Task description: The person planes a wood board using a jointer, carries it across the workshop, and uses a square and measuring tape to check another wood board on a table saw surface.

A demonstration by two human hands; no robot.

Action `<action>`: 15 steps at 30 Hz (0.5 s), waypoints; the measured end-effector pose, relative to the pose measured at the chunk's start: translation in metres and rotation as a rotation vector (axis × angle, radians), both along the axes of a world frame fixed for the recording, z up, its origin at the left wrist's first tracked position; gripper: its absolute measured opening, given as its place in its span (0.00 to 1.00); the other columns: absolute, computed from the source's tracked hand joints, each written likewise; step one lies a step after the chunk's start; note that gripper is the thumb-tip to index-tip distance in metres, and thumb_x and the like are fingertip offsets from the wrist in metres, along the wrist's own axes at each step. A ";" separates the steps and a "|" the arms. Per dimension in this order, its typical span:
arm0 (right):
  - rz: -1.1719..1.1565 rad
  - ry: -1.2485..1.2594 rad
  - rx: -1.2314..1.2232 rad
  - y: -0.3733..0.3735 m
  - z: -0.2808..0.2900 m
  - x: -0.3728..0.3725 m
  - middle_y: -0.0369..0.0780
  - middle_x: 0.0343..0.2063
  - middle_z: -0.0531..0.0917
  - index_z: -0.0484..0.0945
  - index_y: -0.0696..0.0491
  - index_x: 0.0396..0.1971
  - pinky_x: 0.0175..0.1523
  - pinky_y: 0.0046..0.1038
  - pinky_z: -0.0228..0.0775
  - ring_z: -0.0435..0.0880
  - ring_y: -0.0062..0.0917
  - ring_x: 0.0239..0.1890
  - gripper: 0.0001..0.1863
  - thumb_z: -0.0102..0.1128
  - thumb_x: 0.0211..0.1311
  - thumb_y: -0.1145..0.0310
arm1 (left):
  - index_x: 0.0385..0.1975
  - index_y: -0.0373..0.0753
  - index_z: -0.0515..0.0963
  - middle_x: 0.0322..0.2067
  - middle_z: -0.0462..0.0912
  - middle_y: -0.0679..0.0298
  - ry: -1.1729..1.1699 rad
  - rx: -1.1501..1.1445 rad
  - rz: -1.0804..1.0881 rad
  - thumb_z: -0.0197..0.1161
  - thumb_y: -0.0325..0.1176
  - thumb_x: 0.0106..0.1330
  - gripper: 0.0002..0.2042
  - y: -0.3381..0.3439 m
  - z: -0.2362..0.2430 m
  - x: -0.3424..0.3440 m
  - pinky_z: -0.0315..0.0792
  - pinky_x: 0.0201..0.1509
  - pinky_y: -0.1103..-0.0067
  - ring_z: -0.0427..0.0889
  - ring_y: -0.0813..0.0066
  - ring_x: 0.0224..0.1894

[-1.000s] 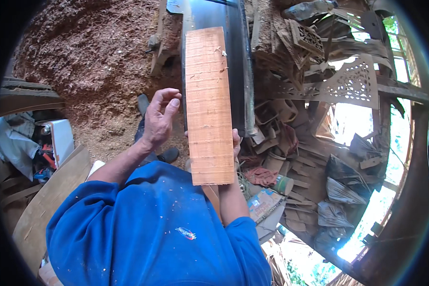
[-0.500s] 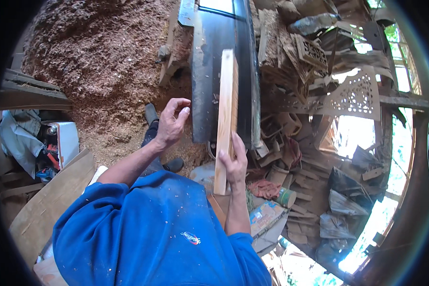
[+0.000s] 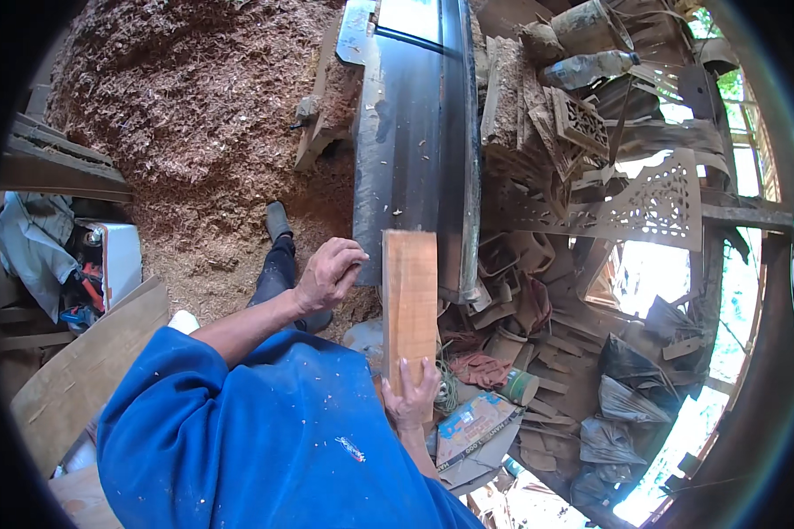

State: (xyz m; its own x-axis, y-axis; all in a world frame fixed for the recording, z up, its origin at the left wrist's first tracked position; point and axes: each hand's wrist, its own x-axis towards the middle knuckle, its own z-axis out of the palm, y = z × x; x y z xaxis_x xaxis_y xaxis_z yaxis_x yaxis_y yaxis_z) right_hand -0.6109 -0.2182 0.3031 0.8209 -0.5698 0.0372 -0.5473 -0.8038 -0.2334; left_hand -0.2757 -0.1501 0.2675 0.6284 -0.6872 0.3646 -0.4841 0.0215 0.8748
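A reddish wooden board [image 3: 410, 300] lies lengthwise toward my body, its wide face up and its far end over the near end of a long dark metal machine bed [image 3: 401, 132]. My right hand [image 3: 412, 397] grips the board's near end, with fingers on the top face. My left hand [image 3: 331, 273] is beside the board's far end at the bed's left edge, fingers loosely bent and apart, holding nothing.
A large heap of shavings [image 3: 185, 115] lies left of the machine. Wood scraps, carved panels [image 3: 635, 203] and a plastic bottle [image 3: 587, 66] crowd the right side. A white box with tools [image 3: 119, 264] and a curved sheet [image 3: 79, 379] are at the left. My foot [image 3: 278, 220] stands among shavings.
The board has been turned from its narrow edge to its wide face and drawn back toward my body, uncovering much of the bed. My left hand has moved slightly down and right toward it.
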 end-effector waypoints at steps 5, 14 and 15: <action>-0.043 -0.030 0.021 -0.035 -0.018 0.120 0.51 0.63 0.68 0.78 0.40 0.61 0.63 0.59 0.61 0.65 0.56 0.63 0.34 0.72 0.50 0.52 | 0.44 0.37 0.78 0.45 0.78 0.53 -0.033 0.030 0.097 0.65 0.23 0.59 0.12 -0.023 -0.019 0.007 0.72 0.56 0.63 0.77 0.52 0.50; 0.277 -0.119 -0.062 -0.162 -0.040 0.309 0.54 0.70 0.63 0.70 0.51 0.68 0.77 0.51 0.46 0.54 0.54 0.75 0.40 0.66 0.55 0.49 | 0.54 0.35 0.73 0.53 0.72 0.50 0.108 0.152 0.521 0.62 0.34 0.68 0.17 -0.085 -0.067 0.075 0.66 0.67 0.64 0.72 0.52 0.59; 0.323 -0.121 -0.052 -0.175 -0.054 0.323 0.54 0.71 0.62 0.67 0.55 0.68 0.78 0.50 0.45 0.54 0.52 0.75 0.43 0.66 0.54 0.51 | 0.57 0.34 0.72 0.55 0.71 0.48 0.137 0.170 0.565 0.61 0.37 0.70 0.20 -0.093 -0.077 0.081 0.65 0.67 0.63 0.71 0.51 0.60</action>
